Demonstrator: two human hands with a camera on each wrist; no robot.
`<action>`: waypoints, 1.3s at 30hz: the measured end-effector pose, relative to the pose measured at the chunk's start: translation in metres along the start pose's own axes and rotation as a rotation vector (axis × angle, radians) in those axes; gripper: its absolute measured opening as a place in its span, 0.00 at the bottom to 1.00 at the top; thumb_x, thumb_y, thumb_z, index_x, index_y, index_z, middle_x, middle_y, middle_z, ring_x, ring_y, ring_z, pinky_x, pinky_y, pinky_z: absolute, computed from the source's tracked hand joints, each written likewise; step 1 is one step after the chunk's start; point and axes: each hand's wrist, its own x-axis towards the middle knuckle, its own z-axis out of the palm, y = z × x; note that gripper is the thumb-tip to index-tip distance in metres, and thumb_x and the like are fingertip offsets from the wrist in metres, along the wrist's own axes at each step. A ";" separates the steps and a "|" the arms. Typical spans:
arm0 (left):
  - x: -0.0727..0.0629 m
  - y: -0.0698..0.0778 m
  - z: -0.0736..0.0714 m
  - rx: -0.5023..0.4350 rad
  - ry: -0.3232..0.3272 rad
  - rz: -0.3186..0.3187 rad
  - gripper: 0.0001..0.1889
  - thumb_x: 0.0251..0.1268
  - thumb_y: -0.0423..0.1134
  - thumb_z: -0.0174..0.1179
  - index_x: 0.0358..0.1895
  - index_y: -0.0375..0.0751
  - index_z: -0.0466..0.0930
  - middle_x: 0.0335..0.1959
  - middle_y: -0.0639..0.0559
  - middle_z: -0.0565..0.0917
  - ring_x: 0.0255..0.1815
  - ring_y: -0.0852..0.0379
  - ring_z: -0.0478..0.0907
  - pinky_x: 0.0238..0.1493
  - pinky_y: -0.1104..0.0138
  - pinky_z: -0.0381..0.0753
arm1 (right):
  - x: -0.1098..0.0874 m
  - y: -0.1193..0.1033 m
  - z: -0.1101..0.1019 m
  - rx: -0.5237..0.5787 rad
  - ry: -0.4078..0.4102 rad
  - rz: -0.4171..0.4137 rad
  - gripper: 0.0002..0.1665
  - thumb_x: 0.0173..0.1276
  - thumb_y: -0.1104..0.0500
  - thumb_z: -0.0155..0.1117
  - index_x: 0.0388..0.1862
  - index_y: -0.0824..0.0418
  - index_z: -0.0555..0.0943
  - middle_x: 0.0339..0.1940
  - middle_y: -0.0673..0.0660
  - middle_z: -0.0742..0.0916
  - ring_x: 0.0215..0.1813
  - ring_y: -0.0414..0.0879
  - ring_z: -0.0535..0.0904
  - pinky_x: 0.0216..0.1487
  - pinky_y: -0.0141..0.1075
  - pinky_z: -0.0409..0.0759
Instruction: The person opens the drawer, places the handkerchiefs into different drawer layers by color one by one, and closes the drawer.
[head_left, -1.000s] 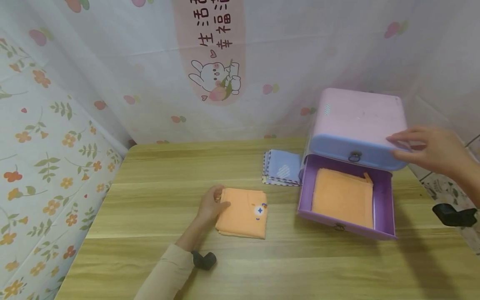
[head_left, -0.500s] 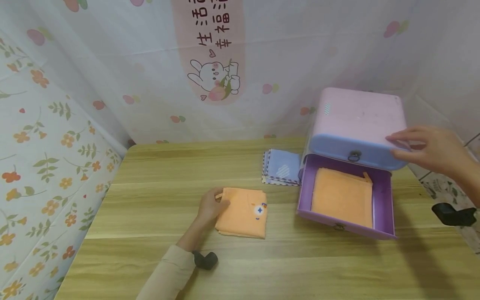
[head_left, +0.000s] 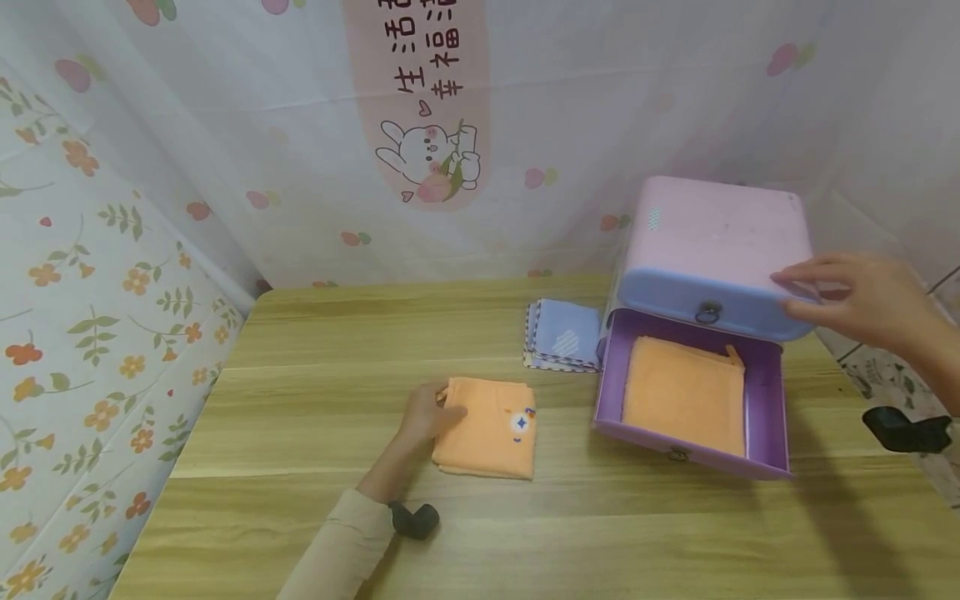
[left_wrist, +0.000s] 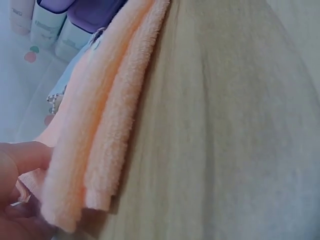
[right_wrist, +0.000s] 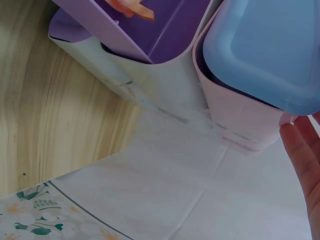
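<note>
A folded orange towel (head_left: 487, 446) with a small printed badge lies on the table. My left hand (head_left: 422, 414) pinches its left edge, thumb on top. In the left wrist view, the towel's thick folded layers (left_wrist: 107, 120) rise beside the fingers (left_wrist: 25, 157). At the right, my right hand (head_left: 862, 296) touches the front right corner of a small two-drawer cabinet (head_left: 720, 233), pink on top with a blue upper drawer front. Its fingers are fairly straight, near the blue front (right_wrist: 270, 60) in the right wrist view. The purple lower drawer (head_left: 768, 425) is pulled out, holding another folded orange towel (head_left: 682, 400).
Folded blue cloths (head_left: 566, 329) with checked edges lie against the cabinet's left side. The wooden table (head_left: 337, 350) ends at a patterned curtain (head_left: 300, 167) behind and a floral cloth (head_left: 97, 333) at the left.
The left hand and the folded towel have shifted very slightly to the right. The right hand and the cabinet have stayed in place.
</note>
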 end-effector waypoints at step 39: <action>0.002 0.015 -0.021 -0.283 -0.237 -0.129 0.14 0.56 0.30 0.55 0.45 0.26 0.73 0.22 0.45 0.79 0.19 0.56 0.77 0.21 0.68 0.78 | 0.000 0.001 0.001 0.037 -0.019 0.016 0.23 0.52 0.56 0.66 0.46 0.66 0.78 0.46 0.71 0.76 0.42 0.71 0.73 0.35 0.60 0.72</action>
